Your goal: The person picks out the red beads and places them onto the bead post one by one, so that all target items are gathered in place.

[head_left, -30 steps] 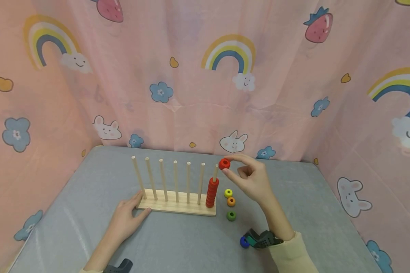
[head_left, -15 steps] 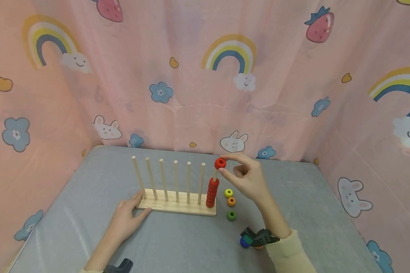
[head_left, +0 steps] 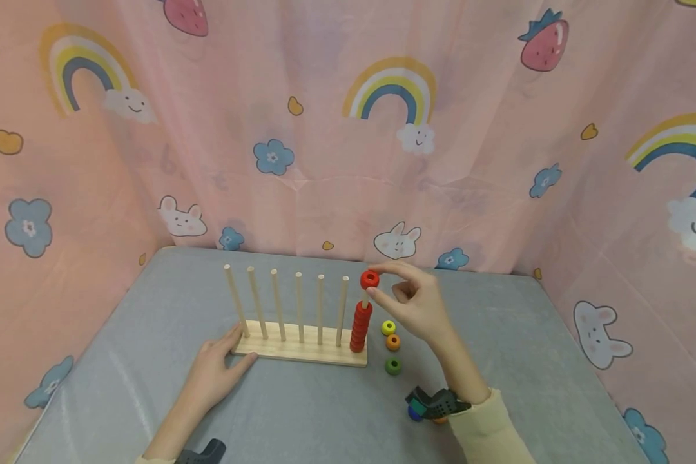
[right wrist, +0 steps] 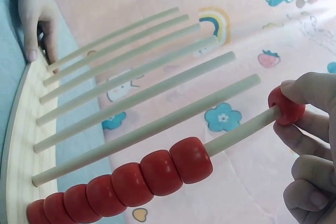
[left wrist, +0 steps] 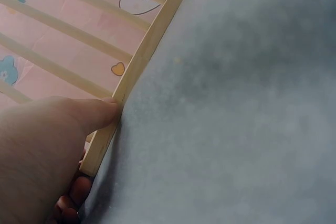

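A wooden peg rack (head_left: 301, 351) stands on the table, with a row of upright pegs. Its rightmost peg carries a stack of red beads (head_left: 359, 327); the other pegs are bare. My right hand (head_left: 420, 303) pinches another red bead (head_left: 369, 279) between thumb and index finger. In the right wrist view that red bead (right wrist: 286, 106) sits at the tip of the rightmost peg (right wrist: 244, 130), apart from the stack. At the rack's left end my left hand (head_left: 213, 374) grips the base; in the left wrist view the thumb (left wrist: 97, 113) presses its front edge, fingers on the other side.
To the right of the rack lie a yellow bead (head_left: 388, 328), an orange bead (head_left: 393, 342) and a green bead (head_left: 393, 367). A blue bead (head_left: 414, 414) and another orange bead (head_left: 440, 420) are partly hidden by the right wrist camera (head_left: 437, 403). A patterned curtain (head_left: 325, 193) hangs behind.
My right hand has moved left with the red bead, from beside the rightmost peg to its tip. An orange bead has come into view under the right wrist. The left hand stays put.
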